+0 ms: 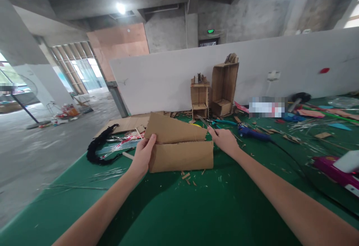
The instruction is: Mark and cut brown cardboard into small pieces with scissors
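Note:
My left hand (142, 152) grips the left edge of a folded piece of brown cardboard (182, 157), thumb on its face. A crease or slit runs across this piece, with a slanted upper flap and a straight-edged lower part. At its right end is my right hand (225, 141), closed around a slim grey tool (204, 122) that looks like a knife; its handle is mostly hidden by the fingers. The tool's tip points up and left, just beyond the cardboard's upper right corner. Small cardboard scraps (186, 176) lie below the piece.
Two open cardboard structures (224, 85) stand at the back of the green table (179, 216) before a white partition (157, 85). A blue glue gun (254, 133) with a black cord lies right, past teal-handled pliers (224, 122). At left lies a black fuzzy strip (97, 150).

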Motion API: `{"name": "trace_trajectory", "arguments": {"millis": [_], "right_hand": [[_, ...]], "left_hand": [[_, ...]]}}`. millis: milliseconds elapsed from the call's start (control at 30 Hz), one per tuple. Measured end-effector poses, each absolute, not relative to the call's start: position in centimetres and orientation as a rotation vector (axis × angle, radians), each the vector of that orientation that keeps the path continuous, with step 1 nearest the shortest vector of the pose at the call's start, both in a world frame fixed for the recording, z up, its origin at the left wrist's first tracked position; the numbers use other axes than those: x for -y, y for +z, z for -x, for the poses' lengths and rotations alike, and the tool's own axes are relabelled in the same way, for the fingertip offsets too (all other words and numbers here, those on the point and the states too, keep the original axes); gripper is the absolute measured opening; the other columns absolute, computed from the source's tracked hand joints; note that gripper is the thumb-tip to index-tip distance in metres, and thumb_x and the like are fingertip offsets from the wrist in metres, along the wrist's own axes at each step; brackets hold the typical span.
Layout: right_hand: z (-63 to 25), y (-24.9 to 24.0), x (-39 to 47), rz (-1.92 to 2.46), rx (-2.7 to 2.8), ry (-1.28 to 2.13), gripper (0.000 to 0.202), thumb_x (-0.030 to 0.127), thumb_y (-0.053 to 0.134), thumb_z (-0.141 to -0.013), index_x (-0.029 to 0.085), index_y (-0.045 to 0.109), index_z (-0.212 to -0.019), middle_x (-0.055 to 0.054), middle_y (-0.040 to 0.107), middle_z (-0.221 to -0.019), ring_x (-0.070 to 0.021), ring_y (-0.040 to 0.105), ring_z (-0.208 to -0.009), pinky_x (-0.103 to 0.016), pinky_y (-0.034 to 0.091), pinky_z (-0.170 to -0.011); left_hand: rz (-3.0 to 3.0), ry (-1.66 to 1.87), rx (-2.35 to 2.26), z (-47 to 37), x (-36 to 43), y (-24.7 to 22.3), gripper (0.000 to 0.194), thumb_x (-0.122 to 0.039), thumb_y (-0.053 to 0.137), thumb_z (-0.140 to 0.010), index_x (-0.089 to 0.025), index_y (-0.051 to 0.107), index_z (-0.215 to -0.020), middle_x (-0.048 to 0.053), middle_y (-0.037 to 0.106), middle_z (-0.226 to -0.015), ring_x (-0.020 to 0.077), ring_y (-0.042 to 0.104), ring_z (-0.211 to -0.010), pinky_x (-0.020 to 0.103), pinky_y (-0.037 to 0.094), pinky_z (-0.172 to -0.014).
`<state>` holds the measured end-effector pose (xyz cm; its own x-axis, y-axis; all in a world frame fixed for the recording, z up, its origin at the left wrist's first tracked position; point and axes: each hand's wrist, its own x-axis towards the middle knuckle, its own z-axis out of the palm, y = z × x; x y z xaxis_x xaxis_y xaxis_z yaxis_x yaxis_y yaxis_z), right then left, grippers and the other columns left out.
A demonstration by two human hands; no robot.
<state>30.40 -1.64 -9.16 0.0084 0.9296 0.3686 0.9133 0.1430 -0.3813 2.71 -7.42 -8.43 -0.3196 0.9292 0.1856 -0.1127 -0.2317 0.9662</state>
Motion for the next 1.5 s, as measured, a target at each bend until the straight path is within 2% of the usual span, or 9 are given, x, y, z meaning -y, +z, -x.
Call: {"name": "trace_trajectory", "arguments": {"millis": [133,333,567,733,867,1033,1133,1300,1500], "right_hand": [[-30.8,-9.3,1.3,1.666,1.912,0.123,0.049,0.041,0.027,-0.092,0.018,0.062,-0.066,-0.007,0.067,-0.065,-0.0178,0.063,-0.065,-0.024,0.04,-0.06],[-32.0,-10.5,0.4,1.541,1.902,0.223,0.027,0.013,0.034,-0.084,0.013,0.058,-0.097,-0.007,0.07,-0.085,-0.0142,0.065,-0.074,-0.022,0.046,-0.07],[-32.9,-11.8,-0.6,1.422,1.892,0.15,0.067,0.005,0.04,-0.067,0.011,0.036,-0.133,-0.012,0.057,-0.124,-0.0231,0.049,-0.117,-0.038,0.039,-0.097],[-33.3,-12.1,-0.7,1.414,1.798,0.013,0.072,0.006,0.045,-0.062,0.009,0.037,-0.134,-0.018,0.05,-0.127,-0.031,0.042,-0.12,-0.049,0.031,-0.101],[-33.2,-11.0,0.5,1.401,1.605,-0.134,0.055,0.018,0.047,-0.076,0.01,0.041,-0.13,-0.021,0.043,-0.131,-0.0373,0.034,-0.123,-0.058,0.026,-0.099],[-31.4,-8.3,3.8,1.135,2.026,0.4,0.034,0.04,0.036,-0.09,0.021,0.059,-0.105,-0.007,0.065,-0.098,-0.0223,0.059,-0.091,-0.036,0.046,-0.08],[-30.3,-7.2,5.6,1.092,2.226,0.596,0.035,0.043,0.062,-0.074,0.02,0.058,-0.1,-0.006,0.064,-0.09,-0.0202,0.058,-0.077,-0.031,0.045,-0.064],[-30.6,-6.2,5.6,0.978,1.923,0.922,0.023,0.036,0.066,-0.071,0.02,0.053,-0.081,0.002,0.054,-0.071,-0.0133,0.052,-0.062,-0.024,0.042,-0.05],[-30.4,-6.6,4.7,0.627,1.249,1.274,0.031,0.023,0.065,-0.07,0.026,0.05,-0.097,0.0,0.061,-0.107,-0.0187,0.059,-0.096,-0.036,0.052,-0.08]], "left_hand": [[-1.162,1.685,-1.221,-2.6,7.5,-8.2,0.037,-0.051,0.065,-0.068,-0.015,0.066,-0.061,0.007,0.07,-0.075,0.0195,0.063,-0.078,0.026,0.047,-0.07],[-1.039,1.708,-1.218,-3.1,7.9,-7.5,0.035,-0.051,0.064,-0.069,-0.016,0.064,-0.065,0.005,0.07,-0.066,0.021,0.065,-0.074,0.033,0.049,-0.074],[-0.784,1.687,-1.112,-3.3,8.0,-7.3,0.031,-0.044,0.071,-0.064,-0.017,0.058,-0.071,0.001,0.067,-0.063,0.0193,0.065,-0.059,0.031,0.053,-0.055],[-0.718,1.634,-1.152,-3.5,8.2,-6.9,0.029,-0.044,0.065,-0.071,-0.016,0.057,-0.069,0.003,0.066,-0.065,0.0176,0.063,-0.053,0.028,0.051,-0.048],[-0.701,1.637,-1.139,-3.7,8.4,-6.6,0.029,-0.043,0.065,-0.071,-0.016,0.056,-0.068,0.002,0.065,-0.063,0.0179,0.063,-0.054,0.029,0.051,-0.047],[-0.715,1.646,-1.1,-3.8,8.5,-6.8,0.033,-0.045,0.069,-0.066,-0.016,0.055,-0.066,0.001,0.063,-0.064,0.0185,0.064,-0.059,0.029,0.052,-0.05],[-0.723,1.668,-1.091,-3.6,8.4,-6.6,0.035,-0.046,0.072,-0.063,-0.017,0.053,-0.065,-0.001,0.061,-0.061,0.0185,0.064,-0.061,0.029,0.052,-0.053],[-0.808,1.983,-1.027,-2.4,7.6,-5.0,0.029,-0.04,0.072,-0.063,-0.018,0.054,-0.071,-0.006,0.05,-0.053,0.0105,0.051,-0.05,0.023,0.046,-0.05],[-1.148,2.149,-1.185,-2.1,6.9,-2.1,0.024,-0.04,0.059,-0.073,-0.017,0.06,-0.079,0.0,0.057,-0.074,0.0113,0.05,-0.061,0.023,0.041,-0.052]]}}
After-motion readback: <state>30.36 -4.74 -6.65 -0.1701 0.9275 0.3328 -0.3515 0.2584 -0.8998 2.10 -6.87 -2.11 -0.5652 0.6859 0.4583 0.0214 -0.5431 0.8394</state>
